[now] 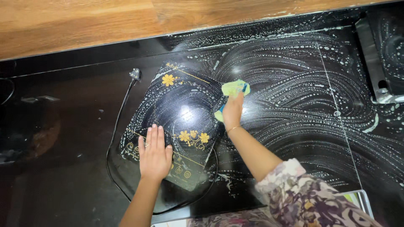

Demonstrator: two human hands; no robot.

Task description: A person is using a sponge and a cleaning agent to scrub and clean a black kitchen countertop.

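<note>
A black induction cooktop [181, 105] with yellow flower prints lies tilted on a soapy black countertop [294, 96]. My left hand [154, 153] rests flat on its near left corner, fingers spread. At the cooktop's right edge my right hand [232, 110] grips a yellow-green sponge [235, 88]. Soap suds speckle the cooktop's glass.
The cooktop's black cord [115, 126] loops around its left and front sides, ending in a grey plug [134, 74]. Behind the counter runs a wooden wall panel [126, 21]. A dark foam-covered appliance [385, 54] stands at the far right. The counter's near edge [362, 195] shows bottom right.
</note>
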